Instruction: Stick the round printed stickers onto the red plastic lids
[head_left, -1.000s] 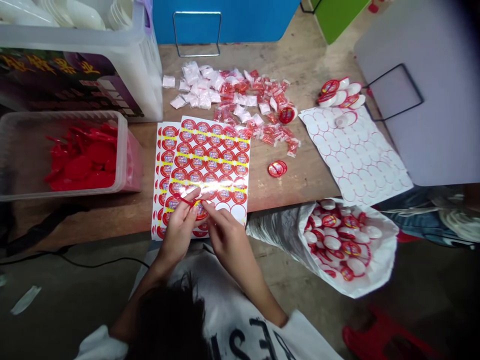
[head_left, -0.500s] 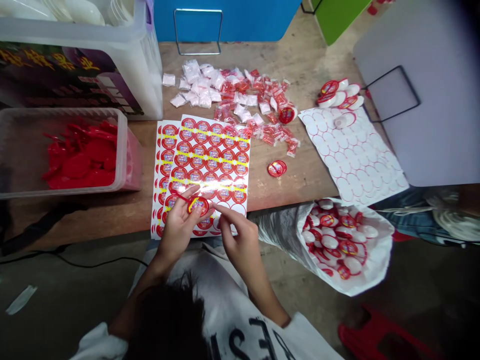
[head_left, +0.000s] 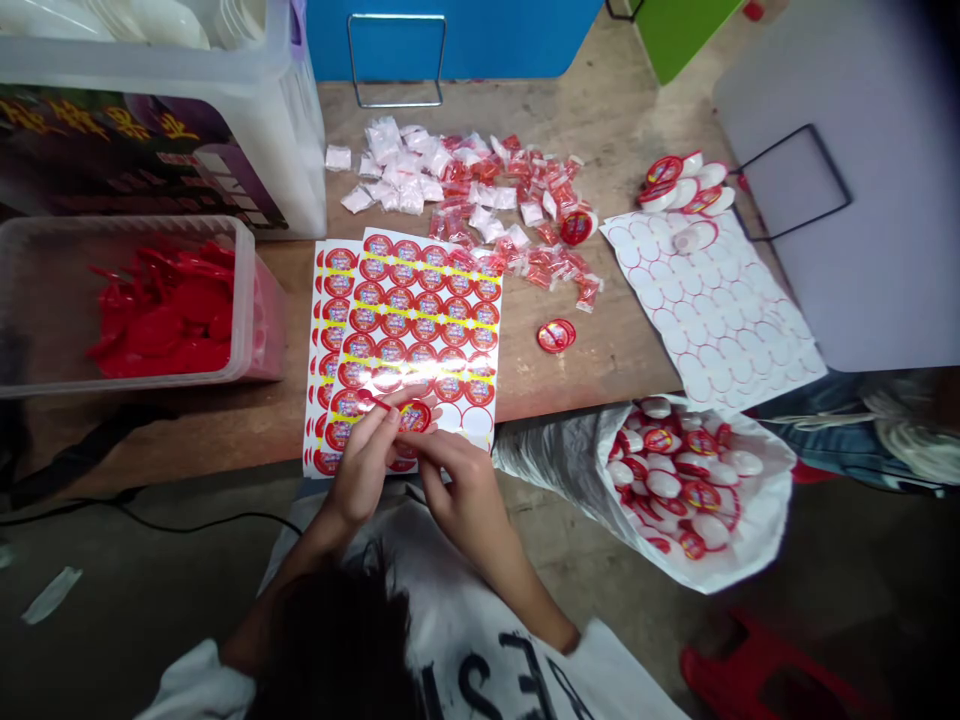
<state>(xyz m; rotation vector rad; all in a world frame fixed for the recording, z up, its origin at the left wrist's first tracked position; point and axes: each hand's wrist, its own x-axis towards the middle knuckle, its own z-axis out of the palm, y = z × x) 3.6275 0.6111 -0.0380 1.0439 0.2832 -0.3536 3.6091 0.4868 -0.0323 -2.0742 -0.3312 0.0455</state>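
Carefully, the left grip (head_left: 365,465) pinches a red plastic handle (head_left: 373,400) beside a round red label (head_left: 414,416), just above the half-closed right grip (head_left: 461,485).

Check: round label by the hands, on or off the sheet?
Off: the left hand holds the round label up, above the sticker sheet.

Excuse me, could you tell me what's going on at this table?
A person is working with bare hands over sheets of round red labels. Their left hand holds a red plastic piece, and their right hand has its fingertips at a round label on it. Nearby are a clear tub of red pieces and an open white bag of round white-and-red items.
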